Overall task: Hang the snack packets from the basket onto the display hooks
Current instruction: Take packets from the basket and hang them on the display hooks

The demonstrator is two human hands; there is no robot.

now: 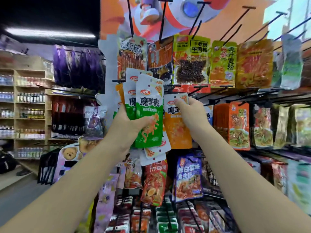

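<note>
- Left hand (133, 125) up before the rack, fingers curled tight round a fanned bundle of green-and-white foil snack packets (149, 113), some upright, others upside down below the fist.
- Right hand (191, 113) pinching the top edge of a single orange-and-white foil snack packet (176, 130), fingers (179, 103) closed just beside its punched hole, near a black wire display hook (200, 89) of the middle row; basket out of view.
- Likely miss of the hook tip: small hole, crowded by the pinching fingers, hard to line up; probable result a bent or torn header strip.
- Possible slide of loose packets out of the left fist, given the uneven fan and mixed orientation; a drop to the floor likely with any slackening of that grip.
- Chance of knocking the orange-red noodle packets (239, 126) hanging just to the right, or of snagging the yellow dried-meat packets (191, 61) above, with a wide swing of the wrist.
- Risk of wrong placement: orange flavour onto a hook meant for another product; matching stock hidden behind the hands, so no telling the right hook.
</note>
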